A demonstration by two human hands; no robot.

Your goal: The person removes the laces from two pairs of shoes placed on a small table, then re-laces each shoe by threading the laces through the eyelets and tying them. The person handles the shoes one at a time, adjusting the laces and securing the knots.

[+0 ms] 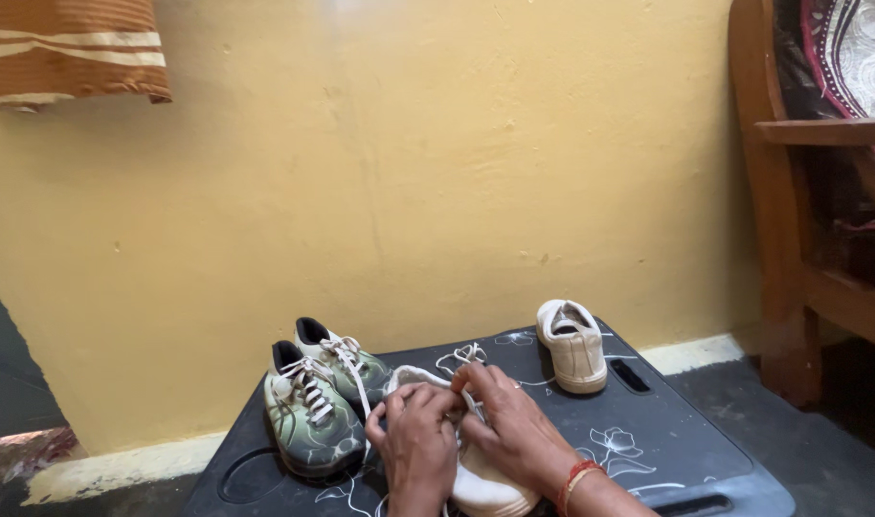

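Both hands work nearest the lens: the left hand (416,440) and the right hand (512,429), a red bangle at its wrist, are closed on the white laces of a cream shoe (481,483) lying beneath them on a dark low table (667,431) with white flower patterns. Behind rises a yellow wall (437,172), with a wooden chair (801,239) at right. Left of the hands stand two green patterned sneakers (313,407), touching. Farther back sits the second cream shoe (573,345), well apart.

A rough yellow wall (437,172) fills the far side, with a pale skirting strip (122,469) along its foot. The floor (830,450) is dark grey. A wooden chair (792,239) stands at right; striped orange cloth (69,48) hangs upper left.
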